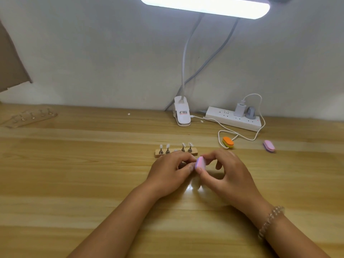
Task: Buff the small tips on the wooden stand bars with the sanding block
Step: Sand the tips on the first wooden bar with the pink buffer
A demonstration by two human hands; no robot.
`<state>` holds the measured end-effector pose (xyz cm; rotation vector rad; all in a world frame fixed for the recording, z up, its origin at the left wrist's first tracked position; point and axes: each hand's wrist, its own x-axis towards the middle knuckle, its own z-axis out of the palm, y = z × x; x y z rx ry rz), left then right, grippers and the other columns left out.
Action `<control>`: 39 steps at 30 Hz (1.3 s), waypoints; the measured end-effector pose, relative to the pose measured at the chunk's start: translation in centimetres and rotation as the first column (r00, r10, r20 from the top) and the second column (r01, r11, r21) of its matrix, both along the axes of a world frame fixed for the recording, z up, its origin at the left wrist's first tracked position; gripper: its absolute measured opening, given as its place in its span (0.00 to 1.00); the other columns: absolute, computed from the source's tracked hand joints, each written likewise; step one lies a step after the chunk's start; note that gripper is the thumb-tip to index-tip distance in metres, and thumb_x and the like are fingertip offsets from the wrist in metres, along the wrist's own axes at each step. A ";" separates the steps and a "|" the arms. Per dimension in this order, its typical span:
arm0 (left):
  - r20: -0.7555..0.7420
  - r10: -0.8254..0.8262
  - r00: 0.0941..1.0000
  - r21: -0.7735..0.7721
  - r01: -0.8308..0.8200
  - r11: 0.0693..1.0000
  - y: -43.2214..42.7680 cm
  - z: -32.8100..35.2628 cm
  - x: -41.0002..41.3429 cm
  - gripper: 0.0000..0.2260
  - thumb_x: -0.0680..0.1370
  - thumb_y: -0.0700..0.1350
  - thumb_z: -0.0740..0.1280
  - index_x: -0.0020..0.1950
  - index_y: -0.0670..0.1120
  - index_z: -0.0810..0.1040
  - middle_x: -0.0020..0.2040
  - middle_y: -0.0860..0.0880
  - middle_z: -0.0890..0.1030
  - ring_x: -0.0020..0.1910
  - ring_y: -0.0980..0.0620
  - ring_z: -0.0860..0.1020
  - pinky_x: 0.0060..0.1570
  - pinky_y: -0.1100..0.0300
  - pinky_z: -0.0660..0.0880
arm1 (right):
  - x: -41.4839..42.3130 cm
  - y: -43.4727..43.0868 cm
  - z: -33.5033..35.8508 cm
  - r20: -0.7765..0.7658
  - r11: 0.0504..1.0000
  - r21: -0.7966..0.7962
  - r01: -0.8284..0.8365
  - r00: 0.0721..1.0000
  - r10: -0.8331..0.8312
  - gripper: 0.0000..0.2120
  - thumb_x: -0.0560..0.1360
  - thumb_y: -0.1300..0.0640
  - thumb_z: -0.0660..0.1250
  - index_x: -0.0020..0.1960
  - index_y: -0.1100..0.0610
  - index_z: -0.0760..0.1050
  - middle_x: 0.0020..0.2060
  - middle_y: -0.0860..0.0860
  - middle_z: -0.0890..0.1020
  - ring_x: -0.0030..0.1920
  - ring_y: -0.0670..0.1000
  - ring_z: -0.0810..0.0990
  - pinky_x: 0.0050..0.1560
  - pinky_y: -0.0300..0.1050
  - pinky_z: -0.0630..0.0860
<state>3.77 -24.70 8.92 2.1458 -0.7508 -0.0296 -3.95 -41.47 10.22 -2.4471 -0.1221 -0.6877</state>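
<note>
- The pink sanding block [200, 162] is pinched between the thumb and forefinger of the right hand [229, 174], raised a little above the desk [74, 183] and just in front of the wooden stand bar [176, 153]
- The left hand [171, 172] is seen with its fingers curled, close against the block's left side; whether a tip is pinched there cannot be told, since the fingertips are blurred and partly hidden
- Four small tips [183, 145] are seen upright on their metal holders along the bar, two towards each end; the middle place is too blurred to read, so it is only judged that one tip is being worked under the block
- A slip is judged the main risk: the block is held by a fingertip pinch alone, and too much pressure could twist it out or flick a loose tip across the desk
- The bar is steadied by neither hand, so it could be pushed or tipped by the knuckles just beside it, and the standing tips knocked over
- Uneven buffing could follow from the poor view of the contact, which is covered by both hands
- An orange block [228, 142] and a second pink block [269, 145] are left well apart to the right, out of the way
</note>
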 end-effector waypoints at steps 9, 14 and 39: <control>0.001 -0.003 1.000 -0.002 0.003 1.000 -0.1 0.1 -0.1 0.06 0.79 0.50 0.67 0.48 0.61 0.81 0.44 0.62 0.79 0.44 0.61 0.78 0.51 0.53 0.76 | 0.2 -0.2 0.1 -0.023 0.999 0.039 0.031 0.999 -0.030 0.07 0.72 0.48 0.72 0.48 0.48 0.78 0.43 0.39 0.79 0.44 0.43 0.74 0.44 0.42 0.73; -0.007 -0.015 1.000 -0.004 0.015 1.000 0.0 0.2 -0.2 0.07 0.79 0.49 0.67 0.48 0.62 0.81 0.45 0.61 0.80 0.44 0.60 0.78 0.51 0.52 0.76 | -0.1 0.0 -0.1 0.000 0.999 -0.034 -0.014 1.000 0.014 0.10 0.72 0.44 0.70 0.49 0.47 0.77 0.44 0.38 0.78 0.41 0.43 0.74 0.41 0.40 0.73; -0.092 -0.015 0.996 -0.197 -0.003 0.980 -0.2 0.0 0.1 0.09 0.76 0.48 0.69 0.41 0.63 0.80 0.41 0.64 0.81 0.30 0.63 0.73 0.39 0.59 0.70 | -0.2 0.3 0.0 0.030 0.999 -0.002 0.046 0.999 -0.045 0.11 0.71 0.43 0.68 0.49 0.47 0.76 0.43 0.40 0.78 0.40 0.45 0.76 0.40 0.48 0.75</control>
